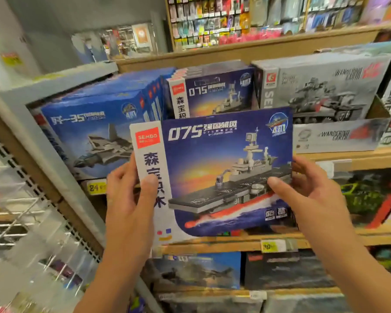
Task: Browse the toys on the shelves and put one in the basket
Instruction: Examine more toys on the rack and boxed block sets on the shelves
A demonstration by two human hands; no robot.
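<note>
Two hands on one toy: left hand [131,190] and right hand [307,188] pinch opposite side edges of flat blue cardboard 075 warship box [224,168], held before wooden shelves [212,243]. Selection apparently underway; basket unseen, drop-in pending.

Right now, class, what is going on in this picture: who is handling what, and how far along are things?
A person stands at toy shelves holding a 075 warship box up in front of them. The left hand grips its left edge and the right hand grips its right edge, thumbs on the front. More copies of the same box stand on the shelf behind, beside a fighter jet box and a grey tank box. No basket is in view, so nothing shows the toy put in one yet.
</note>
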